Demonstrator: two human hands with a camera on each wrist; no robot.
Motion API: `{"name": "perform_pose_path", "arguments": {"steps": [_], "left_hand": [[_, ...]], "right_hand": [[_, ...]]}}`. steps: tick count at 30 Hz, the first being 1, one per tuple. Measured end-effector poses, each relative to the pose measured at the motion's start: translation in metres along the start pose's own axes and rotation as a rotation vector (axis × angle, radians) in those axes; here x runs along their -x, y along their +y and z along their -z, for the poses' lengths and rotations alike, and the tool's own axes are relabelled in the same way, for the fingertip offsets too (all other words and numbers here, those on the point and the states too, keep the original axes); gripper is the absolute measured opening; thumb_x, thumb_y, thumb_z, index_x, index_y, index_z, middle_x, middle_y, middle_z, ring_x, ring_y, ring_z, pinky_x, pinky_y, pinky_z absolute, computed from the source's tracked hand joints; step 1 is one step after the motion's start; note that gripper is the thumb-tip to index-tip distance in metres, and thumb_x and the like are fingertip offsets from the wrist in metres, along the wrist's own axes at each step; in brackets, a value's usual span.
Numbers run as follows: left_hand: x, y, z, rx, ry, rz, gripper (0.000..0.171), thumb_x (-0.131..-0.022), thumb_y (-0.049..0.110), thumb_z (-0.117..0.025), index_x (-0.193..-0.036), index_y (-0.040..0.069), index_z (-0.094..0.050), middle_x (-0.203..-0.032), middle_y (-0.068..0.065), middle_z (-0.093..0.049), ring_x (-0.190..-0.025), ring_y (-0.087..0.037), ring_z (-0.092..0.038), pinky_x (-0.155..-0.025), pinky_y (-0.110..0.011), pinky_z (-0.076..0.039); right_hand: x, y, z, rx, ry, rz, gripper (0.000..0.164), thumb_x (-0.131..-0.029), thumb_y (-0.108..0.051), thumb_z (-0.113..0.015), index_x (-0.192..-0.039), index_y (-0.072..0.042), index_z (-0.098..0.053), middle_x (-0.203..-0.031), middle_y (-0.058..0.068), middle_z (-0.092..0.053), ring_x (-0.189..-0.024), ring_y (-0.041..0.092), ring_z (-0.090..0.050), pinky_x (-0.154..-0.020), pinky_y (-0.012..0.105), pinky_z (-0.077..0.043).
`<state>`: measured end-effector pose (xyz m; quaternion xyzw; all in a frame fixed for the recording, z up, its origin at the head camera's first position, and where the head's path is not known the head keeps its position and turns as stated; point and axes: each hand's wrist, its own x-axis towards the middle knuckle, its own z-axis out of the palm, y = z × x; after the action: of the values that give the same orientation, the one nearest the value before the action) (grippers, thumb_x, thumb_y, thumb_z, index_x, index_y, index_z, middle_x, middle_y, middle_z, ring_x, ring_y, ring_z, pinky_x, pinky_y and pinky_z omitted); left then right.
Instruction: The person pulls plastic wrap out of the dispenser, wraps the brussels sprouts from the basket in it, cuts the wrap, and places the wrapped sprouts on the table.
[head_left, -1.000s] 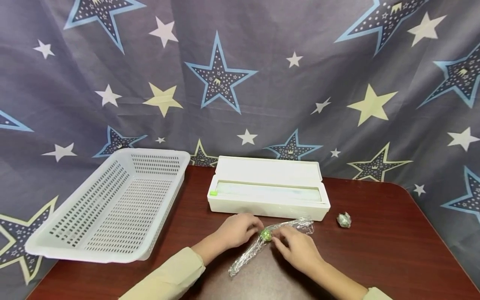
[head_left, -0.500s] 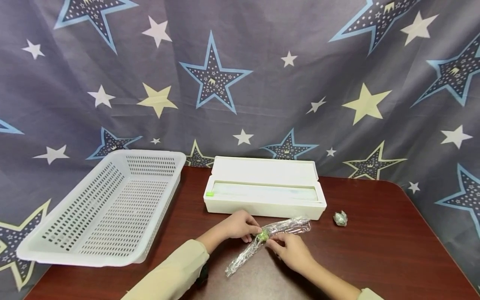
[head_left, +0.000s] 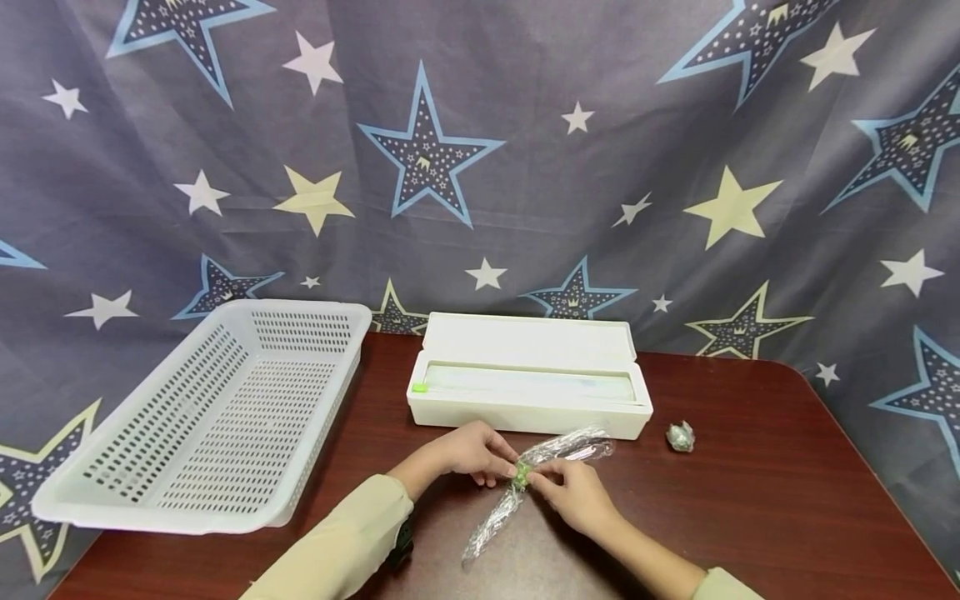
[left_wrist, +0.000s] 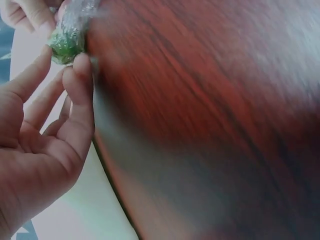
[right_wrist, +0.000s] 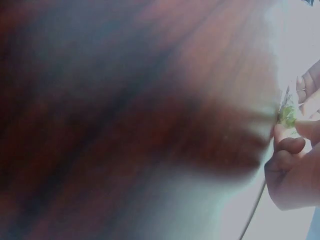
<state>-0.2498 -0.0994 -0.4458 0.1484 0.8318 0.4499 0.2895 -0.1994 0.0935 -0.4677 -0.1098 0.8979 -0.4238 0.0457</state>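
A small round green item (head_left: 522, 476), its kind not clear, is wrapped in clear cling film (head_left: 487, 531) whose twisted ends stick out toward the back right and the front left. From the left, my left hand (head_left: 474, 452) pinches it with thumb and fingertips. My right hand (head_left: 576, 497) pinches its right side. In the left wrist view the green item (left_wrist: 65, 46) sits at the fingertips of the left hand (left_wrist: 47, 142), under shiny film. The right wrist view catches the item (right_wrist: 288, 116) at its right edge, by the thumb and curled fingers of the right hand (right_wrist: 295, 167).
Behind the hands stands a long white cling film box (head_left: 525, 415), lid raised, with a green slider (head_left: 420, 388) at its left. A white perforated basket (head_left: 296, 450) stands at the left. A small film-wrapped ball (head_left: 681, 437) lies right of the box on the brown table (head_left: 780, 492).
Both hands have drawn in closer on the green item, the left now pinching it. The film's front end has swung slightly right and its back end left. The view shifted a little earlier.
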Motion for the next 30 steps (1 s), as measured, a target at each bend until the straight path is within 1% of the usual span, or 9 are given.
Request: {"name": "perform_pose_path", "arguments": {"steps": [3, 6, 9, 12, 16, 20, 24, 30], "left_hand": [[0.000, -0.001, 0.000, -0.060, 0.007, -0.040, 0.022, -0.081, 0.013, -0.071, -0.100, 0.002, -0.071, -0.075, -0.014, -0.070, -0.058, -0.013, -0.060, -0.055, -0.027, -0.052], [0.000, -0.002, 0.000, -0.076, 0.000, -0.065, 0.023, -0.080, 0.010, -0.072, -0.101, 0.000, -0.070, -0.075, -0.014, -0.070, -0.061, -0.012, -0.061, -0.057, -0.028, -0.053], [0.001, -0.004, -0.001, -0.086, -0.007, -0.088, 0.022, -0.079, 0.008, -0.072, -0.099, 0.001, -0.070, -0.077, -0.011, -0.070, -0.062, -0.011, -0.060, -0.057, -0.028, -0.052], [0.002, -0.006, -0.002, -0.100, 0.003, -0.116, 0.021, -0.077, 0.007, -0.073, -0.097, 0.003, -0.070, -0.081, -0.008, -0.071, -0.060, -0.009, -0.057, -0.055, -0.024, -0.049], [0.004, -0.008, -0.002, -0.102, 0.025, -0.134, 0.024, -0.075, 0.009, -0.075, -0.098, 0.003, -0.070, -0.084, -0.006, -0.071, -0.058, -0.007, -0.056, -0.052, -0.021, -0.046], [0.007, -0.008, -0.003, -0.092, 0.034, -0.138, 0.024, -0.076, 0.010, -0.076, -0.099, 0.004, -0.070, -0.083, -0.005, -0.071, -0.057, -0.010, -0.059, -0.052, -0.024, -0.049], [0.009, -0.008, -0.004, -0.100, 0.035, -0.157, 0.024, -0.076, 0.008, -0.075, -0.098, 0.005, -0.070, -0.084, -0.005, -0.070, -0.056, -0.013, -0.060, -0.052, -0.028, -0.051], [0.012, -0.009, -0.007, -0.122, 0.062, -0.189, 0.021, -0.075, 0.007, -0.076, -0.095, 0.007, -0.070, -0.082, -0.003, -0.069, -0.053, -0.015, -0.060, -0.050, -0.027, -0.050]], "right_hand": [[-0.002, 0.001, -0.001, 0.037, 0.006, 0.002, 0.021, -0.085, -0.029, -0.067, -0.093, -0.010, -0.072, -0.068, -0.003, -0.066, -0.059, 0.004, -0.053, -0.055, 0.019, -0.043], [-0.002, 0.001, -0.002, 0.072, 0.023, 0.010, 0.018, -0.082, -0.030, -0.069, -0.090, -0.013, -0.072, -0.075, -0.003, -0.068, -0.062, 0.004, -0.052, -0.058, 0.020, -0.042], [-0.002, 0.001, -0.004, 0.120, 0.052, 0.021, 0.016, -0.079, -0.031, -0.072, -0.088, -0.017, -0.073, -0.078, -0.006, -0.067, -0.065, 0.003, -0.050, -0.057, 0.020, -0.040], [0.000, -0.001, -0.005, 0.149, 0.072, 0.024, 0.014, -0.077, -0.032, -0.074, -0.087, -0.020, -0.072, -0.074, -0.008, -0.062, -0.063, 0.001, -0.047, -0.055, 0.019, -0.038], [0.002, -0.002, -0.006, 0.179, 0.090, 0.035, 0.014, -0.076, -0.032, -0.075, -0.085, -0.021, -0.072, -0.070, -0.011, -0.056, -0.061, -0.001, -0.044, -0.053, 0.018, -0.036], [0.003, -0.003, -0.007, 0.214, 0.102, 0.057, 0.014, -0.074, -0.031, -0.076, -0.082, -0.021, -0.071, -0.070, -0.012, -0.053, -0.061, -0.001, -0.043, -0.053, 0.018, -0.035], [0.005, -0.003, -0.008, 0.232, 0.115, 0.067, 0.013, -0.073, -0.031, -0.077, -0.080, -0.022, -0.071, -0.070, -0.011, -0.052, -0.062, -0.001, -0.043, -0.053, 0.018, -0.035], [0.007, -0.001, -0.008, 0.234, 0.125, 0.088, 0.015, -0.072, -0.033, -0.078, -0.080, -0.023, -0.070, -0.071, -0.012, -0.050, -0.062, -0.002, -0.042, -0.052, 0.018, -0.034]]}}
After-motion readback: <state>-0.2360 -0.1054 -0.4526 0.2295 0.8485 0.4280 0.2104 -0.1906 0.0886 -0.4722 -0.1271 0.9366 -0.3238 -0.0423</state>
